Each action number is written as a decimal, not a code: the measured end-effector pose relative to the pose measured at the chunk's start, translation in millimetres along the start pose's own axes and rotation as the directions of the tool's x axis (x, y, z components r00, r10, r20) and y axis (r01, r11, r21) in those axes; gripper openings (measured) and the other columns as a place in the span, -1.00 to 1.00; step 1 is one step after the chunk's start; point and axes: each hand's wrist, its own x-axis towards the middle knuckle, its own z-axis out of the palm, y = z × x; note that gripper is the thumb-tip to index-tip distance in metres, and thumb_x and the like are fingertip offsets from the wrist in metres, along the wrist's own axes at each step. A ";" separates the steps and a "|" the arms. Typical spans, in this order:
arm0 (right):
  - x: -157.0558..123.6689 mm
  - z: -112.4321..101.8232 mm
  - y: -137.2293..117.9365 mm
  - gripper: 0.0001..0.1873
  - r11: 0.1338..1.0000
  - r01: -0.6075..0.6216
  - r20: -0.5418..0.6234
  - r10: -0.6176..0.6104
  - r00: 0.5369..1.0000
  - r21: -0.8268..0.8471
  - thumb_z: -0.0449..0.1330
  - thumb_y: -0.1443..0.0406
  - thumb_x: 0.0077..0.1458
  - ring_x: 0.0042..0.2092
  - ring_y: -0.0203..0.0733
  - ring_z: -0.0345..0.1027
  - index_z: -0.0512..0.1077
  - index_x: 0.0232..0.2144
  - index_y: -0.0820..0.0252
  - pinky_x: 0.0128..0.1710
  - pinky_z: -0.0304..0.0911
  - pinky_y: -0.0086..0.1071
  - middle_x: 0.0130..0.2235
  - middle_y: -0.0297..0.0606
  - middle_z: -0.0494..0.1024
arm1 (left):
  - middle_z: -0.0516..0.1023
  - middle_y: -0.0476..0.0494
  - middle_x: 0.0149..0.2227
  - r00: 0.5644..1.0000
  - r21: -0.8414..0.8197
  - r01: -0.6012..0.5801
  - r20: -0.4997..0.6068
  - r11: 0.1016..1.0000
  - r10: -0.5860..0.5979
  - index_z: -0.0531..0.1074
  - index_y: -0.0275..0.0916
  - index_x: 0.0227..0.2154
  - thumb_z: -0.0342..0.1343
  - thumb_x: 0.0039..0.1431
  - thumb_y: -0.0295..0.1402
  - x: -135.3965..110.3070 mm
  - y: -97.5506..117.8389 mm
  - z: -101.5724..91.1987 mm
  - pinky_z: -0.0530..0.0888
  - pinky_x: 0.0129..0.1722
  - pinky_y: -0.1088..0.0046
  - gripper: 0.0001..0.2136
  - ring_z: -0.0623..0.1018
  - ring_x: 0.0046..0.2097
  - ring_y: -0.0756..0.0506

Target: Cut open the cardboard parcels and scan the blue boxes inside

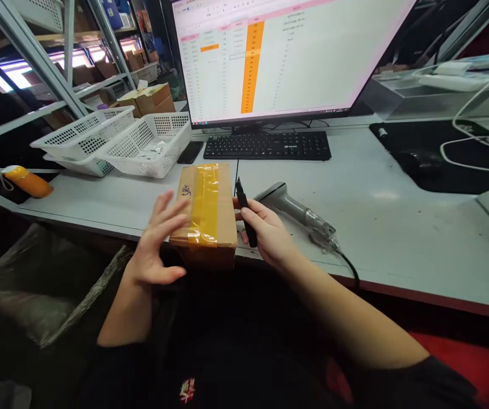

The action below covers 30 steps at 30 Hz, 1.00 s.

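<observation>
1. A cardboard box (226,211) is set at the front edge of the table (380,238); its top is closed by a wide strip of yellow tape (207,196), w/ dark writing seen on the L of the strip.
2. The L hand (157,244) is held wide open, fingers spread & thumb kept well apart; nothing is gripped. Its fingers are seen over the box's L top edge; whether the box is touched can't be told.
3. A thin black tool (248,221) is gripped in the R hand (267,230), w/ thumb & fingers closed round it. Its pointed tip is aimed up, twd the table's back edge. The R hand is held just beside the box's R side, nr the front edge; touch w/ the box can't be told.
4. A gray scanner (291,207) is laid R of that hand, its cord run over the front edge.
5. A black keyboard (267,146) is placed nr the back edge, below a big screen (312,62).
6. White baskets (146,165) are put twd the back L corner, & a black mouse pad (401,153) is laid twd the back R part.
</observation>
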 end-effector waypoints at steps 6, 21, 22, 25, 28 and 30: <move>1.0 -8.6 27.3 -0.46 0.989 0.150 -0.067 -0.150 0.986 -0.010 0.34 0.06 0.21 -0.41 -0.31 0.35 0.49 0.20 0.02 -0.43 0.38 -0.41 -0.31 -0.36 0.54 | 0.56 -0.23 0.22 0.991 0.209 -0.054 0.128 0.976 0.028 0.34 -0.08 0.29 0.04 0.42 -0.29 10.8 43.7 32.3 0.21 0.49 -0.12 -0.58 0.46 0.35 -0.25; -95.2 1.3 -12.3 -0.64 0.089 0.485 0.335 -0.616 0.713 -0.870 0.15 0.49 0.39 -0.12 -0.17 0.61 0.58 0.14 0.26 -0.16 0.50 -0.33 -0.07 -0.13 0.68 | 0.70 -0.11 0.09 0.973 0.253 -0.220 0.124 0.942 0.194 0.58 -0.10 0.07 0.30 0.35 -0.36 37.3 30.3 39.5 0.55 0.28 0.12 -0.74 0.67 0.15 -0.17; -94.9 1.4 -13.7 -0.64 0.067 0.475 0.339 -0.614 0.713 -0.878 0.15 0.49 0.38 -0.13 -0.17 0.61 0.58 0.14 0.27 -0.17 0.49 -0.33 -0.08 -0.13 0.68 | 0.70 -0.12 0.09 0.969 0.266 -0.236 0.141 0.935 0.205 0.59 -0.10 0.08 0.31 0.35 -0.36 38.2 30.8 38.4 0.57 0.28 0.13 -0.73 0.68 0.14 -0.17; -92.4 0.5 -17.5 -0.62 0.018 0.460 0.351 -0.621 0.701 -0.888 0.15 0.51 0.37 -0.15 -0.19 0.60 0.58 0.14 0.26 -0.17 0.48 -0.35 -0.09 -0.15 0.67 | 0.70 -0.18 0.08 0.957 0.309 -0.280 0.161 0.909 0.240 0.58 -0.15 0.08 0.31 0.35 -0.38 39.9 33.0 38.7 0.58 0.27 0.15 -0.73 0.69 0.14 -0.19; -90.9 -0.6 -18.5 -0.63 0.002 0.467 0.363 -0.626 0.690 -0.884 0.15 0.51 0.37 -0.16 -0.20 0.59 0.59 0.13 0.27 -0.19 0.46 -0.37 -0.11 -0.15 0.67 | 0.69 -0.20 0.09 0.955 0.334 -0.292 0.160 0.896 0.251 0.57 -0.16 0.11 0.29 0.37 -0.38 40.6 35.3 41.2 0.57 0.28 0.14 -0.72 0.68 0.16 -0.19; -90.7 -1.2 -16.9 -0.63 0.010 0.479 0.368 -0.628 0.686 -0.878 0.16 0.51 0.37 -0.16 -0.20 0.59 0.59 0.12 0.27 -0.19 0.46 -0.38 -0.11 -0.15 0.67 | 0.69 -0.19 0.11 0.956 0.339 -0.286 0.166 0.896 0.242 0.57 -0.14 0.13 0.27 0.39 -0.38 40.7 36.6 42.1 0.56 0.29 0.13 -0.71 0.67 0.17 -0.19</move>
